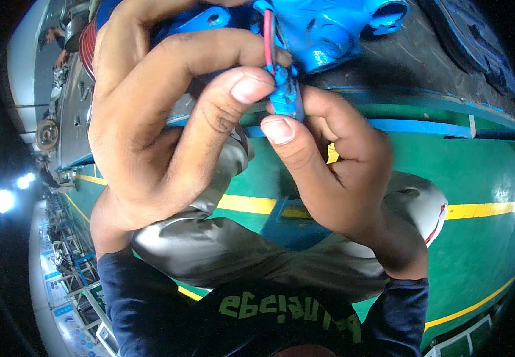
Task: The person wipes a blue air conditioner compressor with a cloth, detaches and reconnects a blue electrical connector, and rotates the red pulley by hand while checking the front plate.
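Note:
A small blue-painted wire connector (286,98) is pinched between both my hands at the top middle. My left hand (168,113) grips its upper end with thumb and forefinger, beside the wires. My right hand (335,149) holds the lower end between thumb and forefinger. A red wire (268,38) and a darker one run up from the connector to a blue-painted metal casting (323,41) just behind it. My left fingers hide part of that casting.
The casting rests on a dark worktop (400,77) with a blue front edge (424,127). At the right lies a dark, blue-edged part (471,47). A coil of red wire (88,50) is at the left. Below is a green floor (477,166) with yellow lines.

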